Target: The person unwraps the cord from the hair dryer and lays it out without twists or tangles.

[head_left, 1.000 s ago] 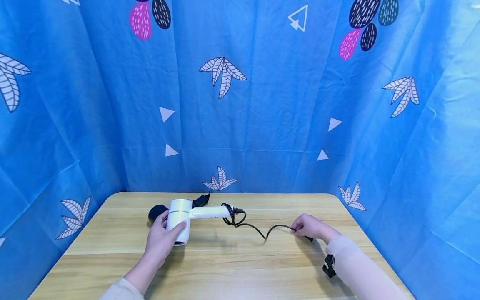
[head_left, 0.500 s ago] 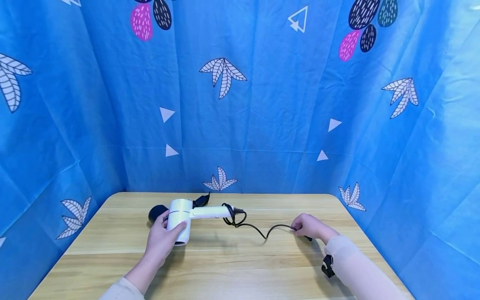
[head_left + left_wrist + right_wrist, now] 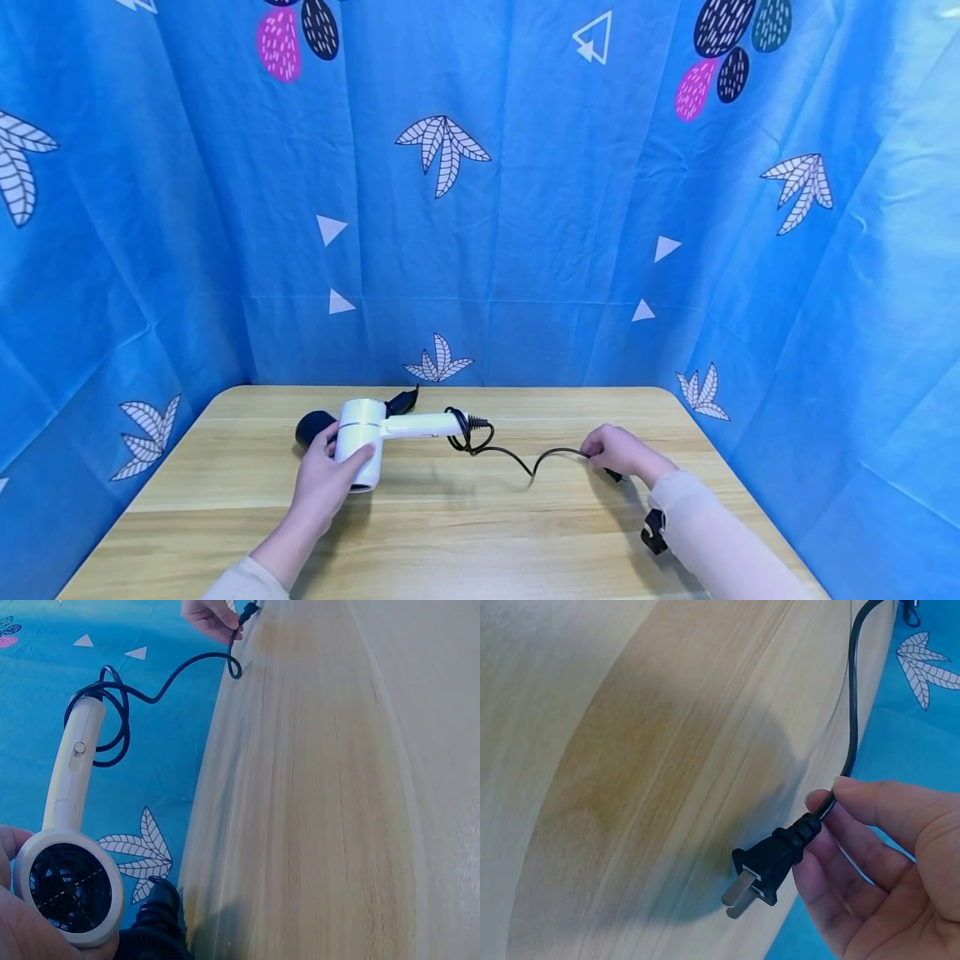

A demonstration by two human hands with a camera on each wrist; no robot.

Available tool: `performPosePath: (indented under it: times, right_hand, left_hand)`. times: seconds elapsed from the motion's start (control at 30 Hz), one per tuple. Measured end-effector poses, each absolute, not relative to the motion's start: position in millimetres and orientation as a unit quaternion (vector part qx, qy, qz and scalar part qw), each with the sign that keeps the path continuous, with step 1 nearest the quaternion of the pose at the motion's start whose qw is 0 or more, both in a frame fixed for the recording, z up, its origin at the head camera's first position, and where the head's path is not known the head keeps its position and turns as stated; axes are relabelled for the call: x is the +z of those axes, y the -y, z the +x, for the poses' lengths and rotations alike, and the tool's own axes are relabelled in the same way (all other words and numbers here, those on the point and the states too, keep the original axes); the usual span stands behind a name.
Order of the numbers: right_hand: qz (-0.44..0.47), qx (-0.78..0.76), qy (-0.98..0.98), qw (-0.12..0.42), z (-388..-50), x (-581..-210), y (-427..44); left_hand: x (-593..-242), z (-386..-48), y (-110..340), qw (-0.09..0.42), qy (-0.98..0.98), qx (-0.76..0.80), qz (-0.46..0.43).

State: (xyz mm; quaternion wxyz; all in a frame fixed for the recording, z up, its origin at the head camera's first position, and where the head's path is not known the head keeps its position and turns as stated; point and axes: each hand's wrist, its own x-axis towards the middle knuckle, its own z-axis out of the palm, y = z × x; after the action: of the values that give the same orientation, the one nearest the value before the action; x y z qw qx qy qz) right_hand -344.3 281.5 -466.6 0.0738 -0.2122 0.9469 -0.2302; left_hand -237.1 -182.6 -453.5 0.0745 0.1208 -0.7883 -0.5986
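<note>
A white hair dryer [image 3: 363,437] is held above the table by my left hand [image 3: 322,479], fingers and thumb round its barrel. Its handle points right, and the black power cord [image 3: 510,454] loops about the handle's end. In the left wrist view the dark grille [image 3: 71,888] of the dryer faces the camera. Over the table's right side my right hand [image 3: 622,454] pinches the cord just behind the plug. The two-pin plug [image 3: 769,862] hangs below those fingers in the right wrist view, its flat metal prongs bare and pointing down over the wood.
Behind the dryer lies a black object with a rounded end [image 3: 315,428] and a narrow dark tip [image 3: 402,402]; its middle is hidden. The wooden table [image 3: 480,533] is closed in by blue patterned curtains [image 3: 480,250] at the back and both sides.
Both hands keep their hold, almost still. The right hand and the plug have shifted very slightly left; the head view has moved a little.
</note>
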Motion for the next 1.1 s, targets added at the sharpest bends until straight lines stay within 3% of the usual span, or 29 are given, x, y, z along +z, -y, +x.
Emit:
performPosePath:
  times: [0.53,1.1]
  right_hand:
    - [-0.188,-0.223,-0.955,0.054,-340,-456,-274]
    - [-0.254,-0.226,-0.940,0.036,-332,-442,-259]
  left_hand:
    - [-452,-237,183,0.069,0.789,-0.598,0.120]
    - [-454,-237,182,0.074,0.785,-0.605,0.112]
